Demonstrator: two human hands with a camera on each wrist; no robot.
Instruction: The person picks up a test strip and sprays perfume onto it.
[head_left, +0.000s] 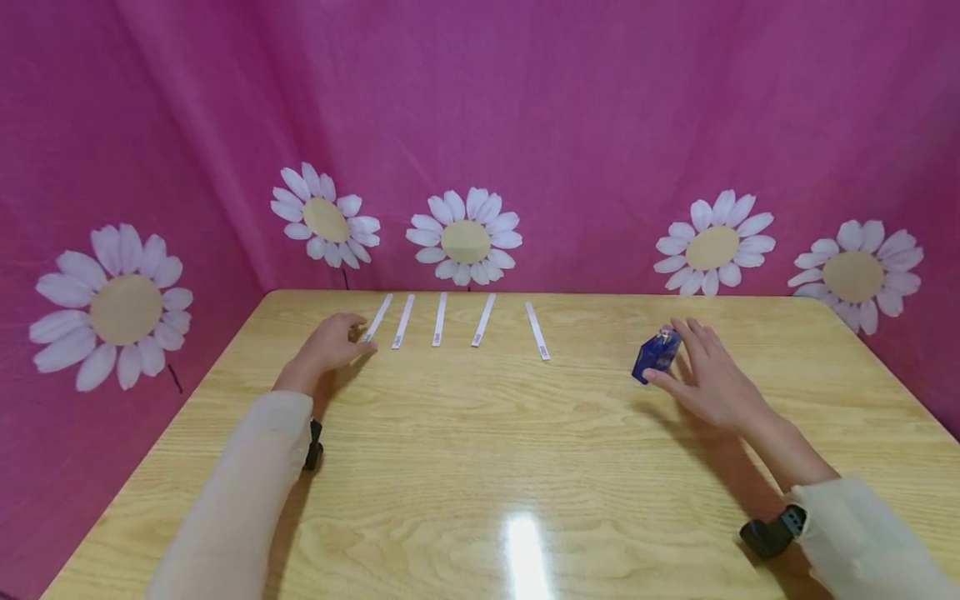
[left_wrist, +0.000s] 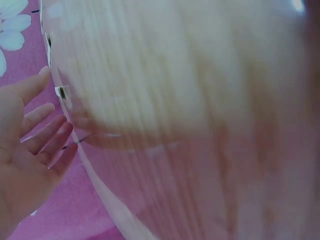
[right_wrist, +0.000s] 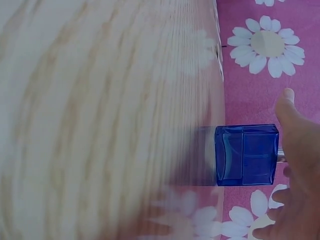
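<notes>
A blue glass perfume bottle (head_left: 654,354) stands on the table at the right, its base on the wood; the right wrist view shows the same blue bottle (right_wrist: 246,156) from the side. Beside it is my right hand (head_left: 712,379), thumb and fingers spread apart, with no grip seen. The bottle's neck is partly hidden by that hand. At the left, my left hand (head_left: 330,343) hovers by the leftmost white paper strip (head_left: 381,313), thumb near its printed end. In the left wrist view, the left hand (left_wrist: 30,135) has loose, parted fingers.
Several more white paper strips, among them a slanted strip (head_left: 537,332), lie in a spaced row toward the back of the wooden table (head_left: 480,467). Behind and to the sides hangs a pink cloth (head_left: 585,125) with daisies.
</notes>
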